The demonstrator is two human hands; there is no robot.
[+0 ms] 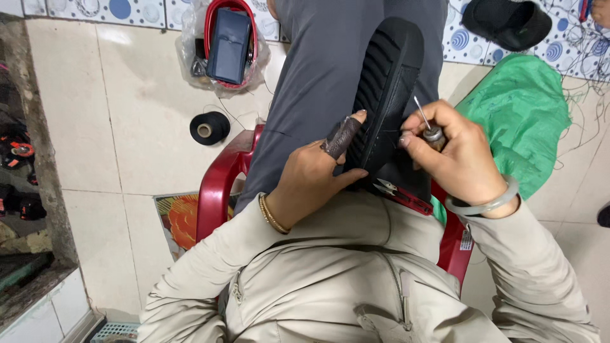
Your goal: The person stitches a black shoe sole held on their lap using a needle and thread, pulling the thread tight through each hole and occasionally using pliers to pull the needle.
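Note:
A black shoe [387,82] with a ribbed sole lies sole-up on my lap, toe pointing away. My left hand [314,181] grips its near end, with a dark leather guard on the forefinger pressed along the sole edge. My right hand [460,152] is shut on a stitching awl [427,124] whose metal needle points up beside the shoe's edge. A small red-handled thread snip [400,194] rests on my lap just under the shoe.
I sit on a red plastic chair [219,184] on pale floor tiles. A black thread spool [210,128] lies to the left, a plastic bag with a dark box [227,46] beyond it. A green sack [524,114] and a black shoe [508,22] sit at right.

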